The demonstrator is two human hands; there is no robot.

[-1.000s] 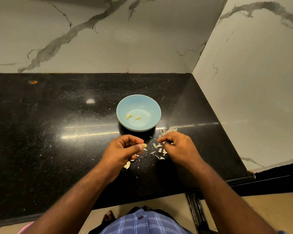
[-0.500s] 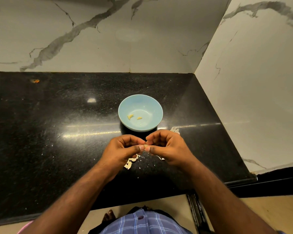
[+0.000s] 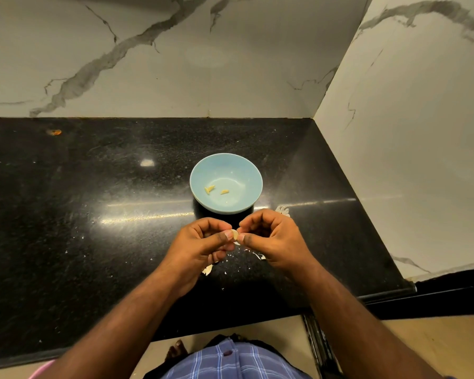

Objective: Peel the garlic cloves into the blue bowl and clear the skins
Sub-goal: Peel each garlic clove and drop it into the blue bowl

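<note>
Just in front of the blue bowl, over the black counter: left hand and right hand brought together, thumb and fingers of both pinched narrow on one pale garlic clove held between them, clear of the counter. Curled tight, the remaining fingers of each hand; no way to tell from this angle how much skin clings to the clove. Inside the bowl, toward its near left: two small yellowish peeled pieces lying apart from each other (a thin yield, by the look of it). Below and between the hands, on the near side of the bowl: white skins scattered as flakes and crumbs on the counter, a larger scrap half hidden by the left wrist, another shred just right of the bowl's near edge behind the right knuckles. Judged as early to midway: some garlic peeled and in the bowl, one clove in hand, clearing of skins not yet begun. No unpeeled cloves visible elsewhere near the bowl, though possibly hidden under the hands. Left to do, most likely: strip this clove, drop it into the bowl, gather the scraps.
</note>
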